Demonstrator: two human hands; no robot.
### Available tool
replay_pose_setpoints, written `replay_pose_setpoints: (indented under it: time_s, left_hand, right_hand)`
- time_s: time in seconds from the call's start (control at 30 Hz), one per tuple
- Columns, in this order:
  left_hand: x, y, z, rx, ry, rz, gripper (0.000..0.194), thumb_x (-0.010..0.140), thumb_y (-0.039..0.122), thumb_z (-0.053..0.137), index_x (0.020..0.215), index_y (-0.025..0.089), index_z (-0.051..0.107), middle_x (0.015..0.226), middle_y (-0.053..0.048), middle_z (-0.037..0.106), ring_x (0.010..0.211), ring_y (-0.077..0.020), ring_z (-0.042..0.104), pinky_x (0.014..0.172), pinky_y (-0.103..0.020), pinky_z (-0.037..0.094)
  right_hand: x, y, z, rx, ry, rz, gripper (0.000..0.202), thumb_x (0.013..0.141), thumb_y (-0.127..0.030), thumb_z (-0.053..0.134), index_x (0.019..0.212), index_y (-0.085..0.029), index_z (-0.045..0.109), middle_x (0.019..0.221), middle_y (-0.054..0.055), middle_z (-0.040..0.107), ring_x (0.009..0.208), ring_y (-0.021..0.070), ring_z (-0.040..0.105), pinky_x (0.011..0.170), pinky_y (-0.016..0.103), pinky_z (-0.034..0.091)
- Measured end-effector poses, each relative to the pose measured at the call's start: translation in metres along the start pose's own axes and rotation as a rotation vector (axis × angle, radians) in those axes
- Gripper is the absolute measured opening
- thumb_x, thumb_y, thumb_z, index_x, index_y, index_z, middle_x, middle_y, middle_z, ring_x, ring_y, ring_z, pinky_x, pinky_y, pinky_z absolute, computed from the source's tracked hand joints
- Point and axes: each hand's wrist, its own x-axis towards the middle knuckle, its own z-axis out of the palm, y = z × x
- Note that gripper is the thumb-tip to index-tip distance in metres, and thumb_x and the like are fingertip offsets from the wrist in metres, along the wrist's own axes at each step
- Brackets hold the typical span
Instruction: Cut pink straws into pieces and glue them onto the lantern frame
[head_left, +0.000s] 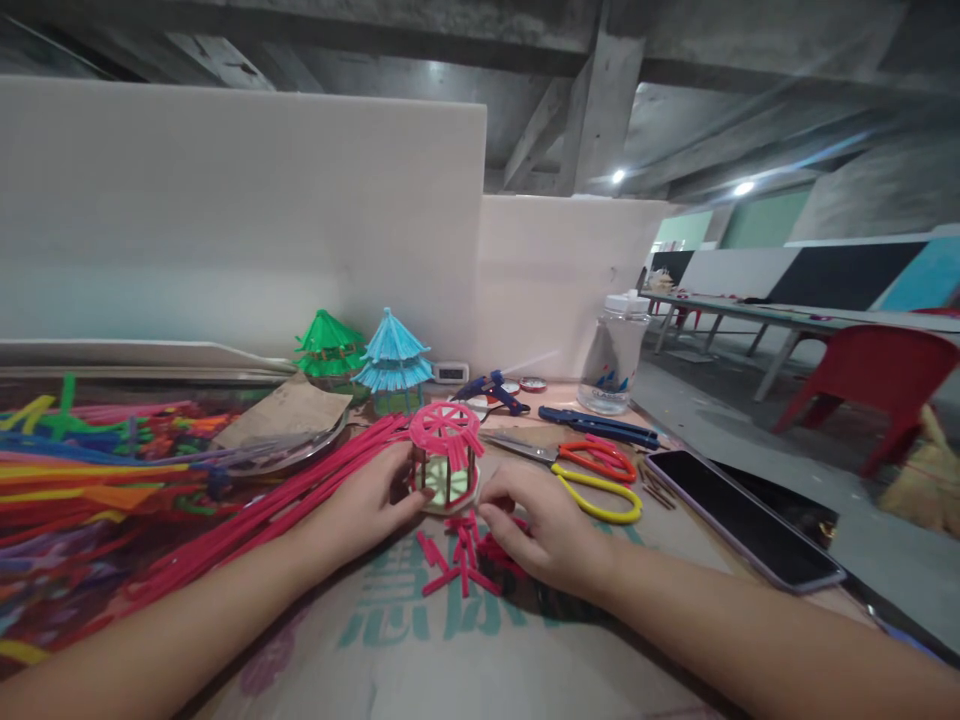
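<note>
My left hand is closed on a small pavilion model, its thumb at the pale base. The model has a pink spoked roof ring, thin brown posts and an octagonal base, and stands upright on the cardboard. Just right of it, my right hand has its fingers curled, thumb and index finger close together. Whatever those fingertips hold, if anything, I cannot make out. Short pink strips lie loose in front of the model, and a darker pink pile is partly hidden beneath my right hand.
Long colored strips fill the left side. Green and blue pavilion models stand behind, near a glue gun. Scissors, a dark blue tool, a water bottle and a phone lie or stand rightward.
</note>
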Motion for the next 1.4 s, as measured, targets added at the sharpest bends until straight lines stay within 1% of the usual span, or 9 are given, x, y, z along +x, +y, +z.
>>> replay_pose_setpoints:
  time_s: [0.1, 0.3, 0.6, 0.7, 0.8, 0.9, 1.0, 1.17, 1.4]
  left_hand:
    - [0.0, 0.003, -0.001, -0.006, -0.038, -0.001, 0.03, 0.09, 0.033, 0.061, 0.117, 0.019, 0.061, 0.105, -0.009, 0.07, 0.097, -0.0243, 0.066, 0.087, -0.038, 0.056]
    - [0.002, 0.009, -0.004, 0.043, -0.018, 0.028, 0.029, 0.089, 0.032, 0.062, 0.115, 0.02, 0.063, 0.108, -0.009, 0.07, 0.101, -0.0256, 0.066, 0.091, -0.039, 0.054]
    - [0.002, 0.019, -0.008, 0.106, -0.042, 0.052, 0.03, 0.089, 0.028, 0.061, 0.117, 0.019, 0.062, 0.116, -0.01, 0.069, 0.108, -0.0266, 0.065, 0.095, -0.039, 0.052]
    - [0.003, 0.021, -0.01, 0.16, -0.036, 0.068, 0.037, 0.088, 0.029, 0.063, 0.123, 0.018, 0.059, 0.126, -0.011, 0.067, 0.116, -0.028, 0.063, 0.1, -0.041, 0.05]
    - [0.003, 0.019, -0.01, 0.196, -0.025, 0.108, 0.043, 0.09, 0.031, 0.063, 0.13, 0.018, 0.055, 0.134, -0.013, 0.063, 0.125, -0.0294, 0.059, 0.107, -0.044, 0.047]
    - [0.002, 0.016, -0.01, 0.22, -0.011, 0.154, 0.047, 0.092, 0.034, 0.063, 0.135, 0.019, 0.053, 0.139, -0.014, 0.06, 0.129, -0.0303, 0.056, 0.11, -0.046, 0.045]
    - [0.0, 0.014, -0.01, 0.271, -0.004, 0.19, 0.048, 0.092, 0.035, 0.063, 0.135, 0.018, 0.052, 0.142, -0.015, 0.058, 0.131, -0.0312, 0.055, 0.11, -0.048, 0.045]
    - [-0.001, 0.014, -0.011, 0.313, 0.0, 0.22, 0.045, 0.093, 0.035, 0.062, 0.133, 0.018, 0.053, 0.142, -0.016, 0.058, 0.133, -0.0319, 0.054, 0.11, -0.049, 0.046]
    - [0.0, 0.015, -0.01, 0.328, 0.004, 0.216, 0.042, 0.092, 0.034, 0.063, 0.13, 0.018, 0.054, 0.14, -0.015, 0.059, 0.13, -0.0315, 0.056, 0.108, -0.049, 0.048]
  right_hand:
    - [0.0, 0.0, 0.0, 0.002, -0.007, -0.015, 0.012, 0.096, -0.024, 0.055, 0.089, -0.02, 0.063, 0.076, 0.002, 0.066, 0.067, 0.0147, 0.058, 0.064, 0.027, 0.045]
    - [-0.001, 0.0, 0.001, 0.004, -0.005, -0.011, 0.011, 0.096, -0.024, 0.054, 0.092, -0.019, 0.063, 0.078, 0.003, 0.068, 0.071, 0.0157, 0.061, 0.066, 0.028, 0.046]
    - [-0.001, -0.003, -0.001, 0.047, 0.021, -0.017, 0.006, 0.095, -0.022, 0.056, 0.098, -0.02, 0.061, 0.083, 0.003, 0.068, 0.074, 0.0165, 0.062, 0.069, 0.03, 0.049]
    - [0.0, -0.007, -0.005, 0.023, 0.089, -0.056, 0.015, 0.095, -0.023, 0.059, 0.109, -0.021, 0.059, 0.087, 0.003, 0.066, 0.078, 0.0177, 0.061, 0.072, 0.032, 0.051]
    - [0.005, -0.011, -0.012, -0.103, 0.107, -0.118, 0.033, 0.094, -0.034, 0.065, 0.123, -0.021, 0.056, 0.099, 0.007, 0.065, 0.092, 0.0224, 0.062, 0.081, 0.038, 0.053]
    - [0.012, -0.014, -0.02, -0.253, 0.067, -0.186, 0.048, 0.092, -0.042, 0.068, 0.131, -0.017, 0.054, 0.107, 0.011, 0.065, 0.102, 0.0257, 0.061, 0.087, 0.041, 0.053]
    - [0.017, -0.017, -0.025, -0.366, 0.019, -0.228, 0.044, 0.095, -0.04, 0.064, 0.13, -0.015, 0.056, 0.107, 0.013, 0.066, 0.103, 0.0262, 0.061, 0.091, 0.042, 0.052]
    - [0.02, -0.019, -0.03, -0.515, -0.065, -0.27, 0.035, 0.1, -0.032, 0.057, 0.128, -0.012, 0.059, 0.105, 0.014, 0.067, 0.1, 0.0276, 0.061, 0.085, 0.043, 0.05]
    - [0.019, -0.016, -0.031, -0.567, -0.156, -0.24, 0.032, 0.101, -0.028, 0.054, 0.128, -0.012, 0.06, 0.108, 0.014, 0.066, 0.105, 0.0291, 0.058, 0.085, 0.043, 0.047]
